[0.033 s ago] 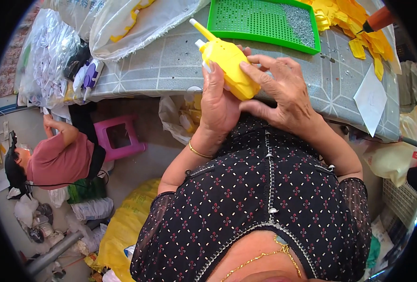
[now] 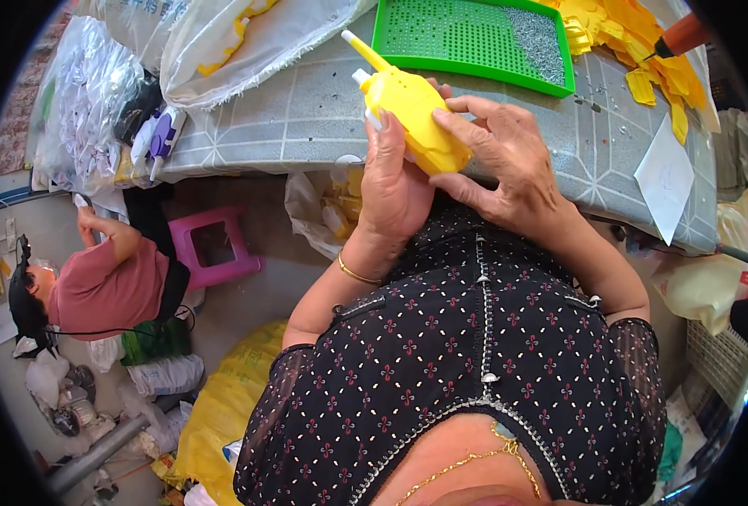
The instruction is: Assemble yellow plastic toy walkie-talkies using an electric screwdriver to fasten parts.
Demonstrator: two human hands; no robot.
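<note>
Above the near edge of the table I hold a yellow plastic casing (image 2: 416, 114), tilted, with a thin white-tipped stalk and a short white knob at its upper left end. My left hand (image 2: 395, 190) is closed around its lower left side, the thumb lying along it. From the right, my right hand (image 2: 513, 164) grips the casing with the thumb at its lower end and a finger on its upper face. White parts show along the casing's left side; its underside is hidden by my hands.
Beyond my hands sits a green perforated tray (image 2: 467, 72) with small screws. Yellow plastic parts (image 2: 610, 42) lie at the back right, below a hanging orange screwdriver (image 2: 682, 35). A white sack (image 2: 256, 59) stands back left. Another person (image 2: 108, 282) is by a pink stool (image 2: 237, 242).
The yellow casing has shifted very slightly to the right and up in my hands. Everything else looks the same.
</note>
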